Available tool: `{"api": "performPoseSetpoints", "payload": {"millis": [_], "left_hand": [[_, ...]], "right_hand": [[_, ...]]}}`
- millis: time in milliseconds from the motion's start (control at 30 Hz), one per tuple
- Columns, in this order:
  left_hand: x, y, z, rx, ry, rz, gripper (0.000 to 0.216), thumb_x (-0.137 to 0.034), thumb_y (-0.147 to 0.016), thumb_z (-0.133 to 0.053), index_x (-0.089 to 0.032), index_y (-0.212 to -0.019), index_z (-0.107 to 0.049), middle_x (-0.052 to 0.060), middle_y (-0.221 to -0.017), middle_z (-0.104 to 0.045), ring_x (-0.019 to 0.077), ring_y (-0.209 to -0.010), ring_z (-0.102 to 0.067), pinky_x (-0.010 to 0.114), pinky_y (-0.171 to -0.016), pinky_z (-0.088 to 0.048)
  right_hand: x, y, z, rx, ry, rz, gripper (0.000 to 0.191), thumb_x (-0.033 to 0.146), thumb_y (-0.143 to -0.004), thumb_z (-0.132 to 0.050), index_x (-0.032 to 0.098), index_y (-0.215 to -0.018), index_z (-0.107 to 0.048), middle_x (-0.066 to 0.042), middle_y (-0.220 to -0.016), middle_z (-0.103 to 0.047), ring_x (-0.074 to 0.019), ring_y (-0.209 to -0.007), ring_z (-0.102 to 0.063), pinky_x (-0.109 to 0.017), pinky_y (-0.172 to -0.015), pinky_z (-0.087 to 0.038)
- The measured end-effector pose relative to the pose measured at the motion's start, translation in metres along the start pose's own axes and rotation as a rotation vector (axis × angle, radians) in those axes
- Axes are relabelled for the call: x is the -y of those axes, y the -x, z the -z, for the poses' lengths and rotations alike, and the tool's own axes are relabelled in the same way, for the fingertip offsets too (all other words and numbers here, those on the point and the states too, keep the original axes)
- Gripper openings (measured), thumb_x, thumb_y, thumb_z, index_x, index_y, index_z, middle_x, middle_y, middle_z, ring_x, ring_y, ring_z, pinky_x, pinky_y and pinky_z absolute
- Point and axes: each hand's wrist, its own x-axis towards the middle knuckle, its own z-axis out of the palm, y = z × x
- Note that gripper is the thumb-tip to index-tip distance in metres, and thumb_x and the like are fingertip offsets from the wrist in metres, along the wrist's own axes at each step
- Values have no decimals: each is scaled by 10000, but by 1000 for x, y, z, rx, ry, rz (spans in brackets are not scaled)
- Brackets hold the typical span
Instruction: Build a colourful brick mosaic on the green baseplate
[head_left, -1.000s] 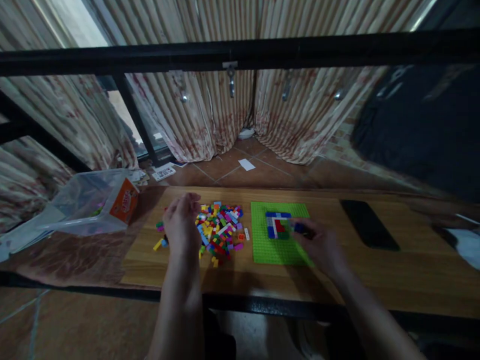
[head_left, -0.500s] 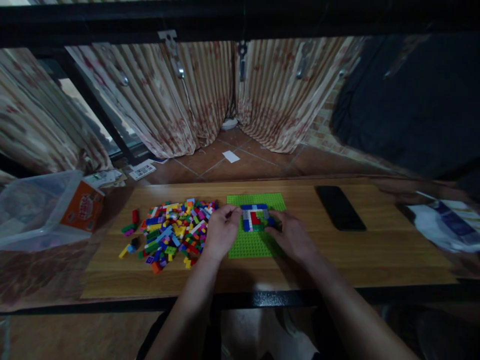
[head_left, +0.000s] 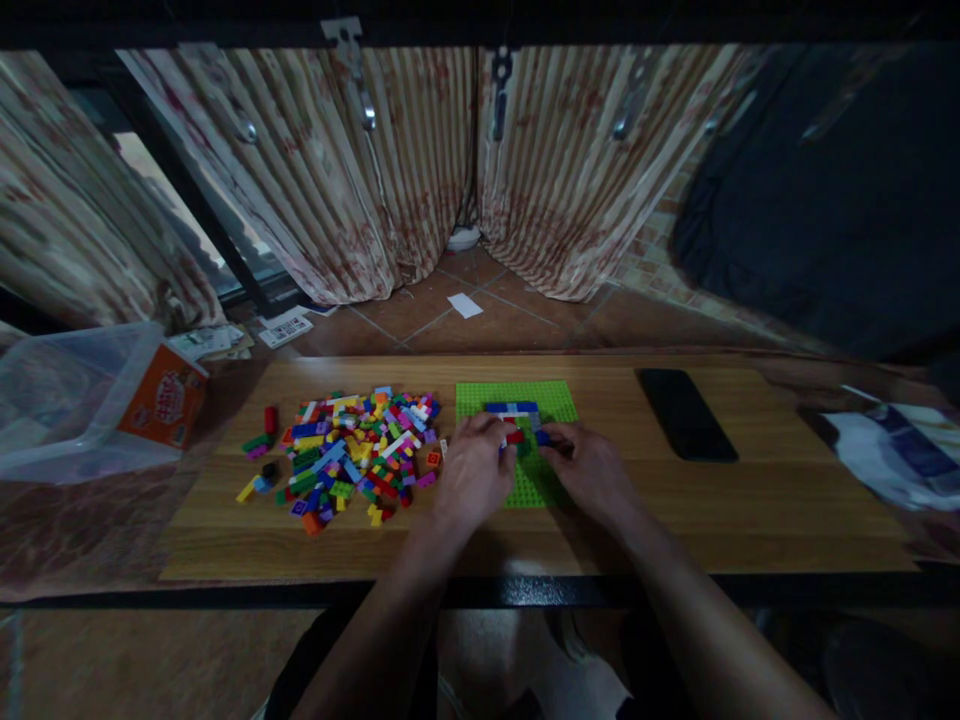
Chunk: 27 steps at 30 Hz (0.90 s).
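Note:
A light green baseplate (head_left: 517, 393) lies on the wooden board, with a low build of blue, grey, white, red and green bricks (head_left: 513, 408) on it. Over the left part of this build is my left hand (head_left: 478, 462), its fingers bent and closed together at the bricks. What those fingers hold, if anything, is hidden. At the build's right side, my right hand (head_left: 589, 465) pinches a dark blue brick (head_left: 543, 438) between thumb and fingers.
Left of the baseplate spreads a pile of loose colourful bricks (head_left: 352, 455). A black phone (head_left: 686, 415) lies to the right on the wooden board (head_left: 795, 500). A clear plastic box (head_left: 82, 400) stands at the far left, and a white and purple packet (head_left: 900, 450) at the far right.
My left hand has moved right, from the baseplate's left edge onto the build, and now covers its left part. My right hand stays at the right side with the blue brick.

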Motion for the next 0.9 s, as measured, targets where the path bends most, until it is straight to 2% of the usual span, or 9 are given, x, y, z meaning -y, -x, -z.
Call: {"api": "performPoseSetpoints", "payload": {"millis": [367,733,900], "left_hand": [[-6,6,-15,108,-189,-82,307,-168,-864,-497,-190,-1146,-616,92,-1183,-528,257,-1088,-464,419,-971,-436],[-4,6,-13,125,-178,-104,328,-138,-880,-449,-208,-1160,-605,81,-1173,-529,237,-1100,-473,419,-986,-432],[-3,7,-12,137,-181,-124,421,-58,-842,-416,-199,-1201,-584,87,-1184,-532,232,-1104,-473,396,-987,-428]], "right_hand": [[2,-1,1,17,28,11,257,222,-761,-602,196,-1008,-671,-49,-879,-674,-184,-782,-628,-334,-767,-493],[1,-3,-3,5,92,49,267,211,-758,-619,181,-1020,-664,-55,-893,-676,-188,-815,-628,-340,-796,-483],[-1,-5,-4,24,60,38,285,213,-741,-643,200,-1024,-670,-46,-890,-687,-191,-806,-639,-343,-789,-494]]}}
